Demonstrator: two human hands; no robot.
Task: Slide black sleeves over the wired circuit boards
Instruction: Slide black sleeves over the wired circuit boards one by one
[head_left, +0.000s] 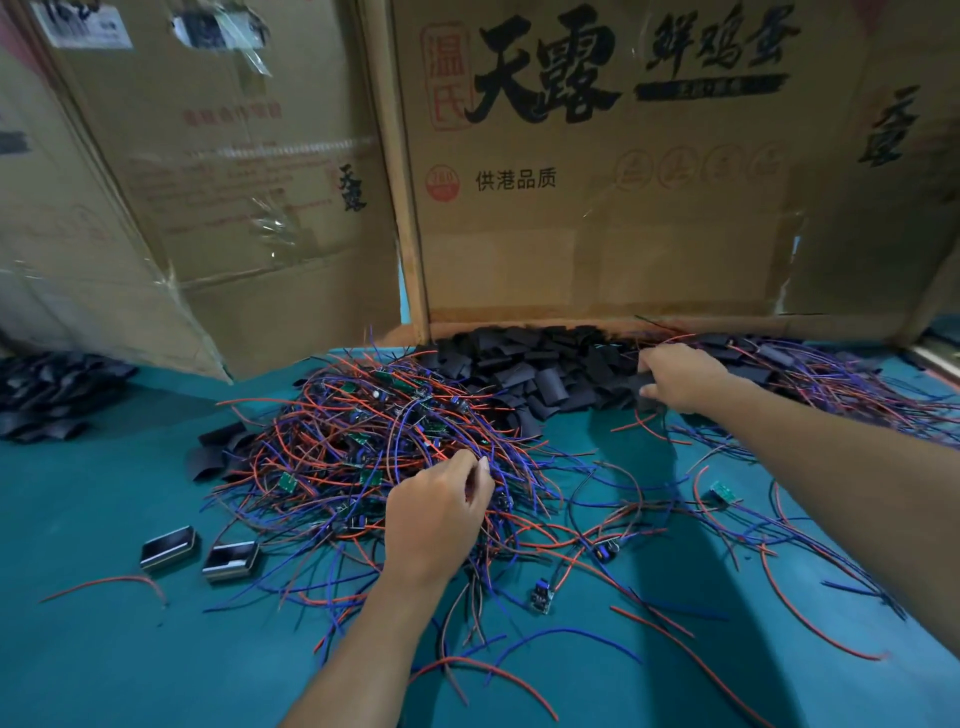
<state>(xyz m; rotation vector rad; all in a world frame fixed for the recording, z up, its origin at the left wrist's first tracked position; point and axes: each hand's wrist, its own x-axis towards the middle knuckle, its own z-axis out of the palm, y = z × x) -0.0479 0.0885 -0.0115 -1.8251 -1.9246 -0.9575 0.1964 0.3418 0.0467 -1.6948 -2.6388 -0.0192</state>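
From the head camera, a teal surface (104, 649) carries a tangled heap of wired circuit boards (363, 447) — small green boards trailing red and blue leads — spread across the middle. The left hand (436, 519) reaches into the near edge of that heap, its grip pinching a few wires (480, 452) between thumb and fingertips. Behind the heap, against the foot of a printed cardboard box (597, 208), lies a pile of black sleeves (530, 369). The right hand (680, 376) rests on that pile's right end, fingers curled down onto a black sleeve (631, 384) — whether they truly grip it I cannot tell. Two small dark cases (200, 553) sit near the left, and another sleeve pile (47, 400) lies far left.
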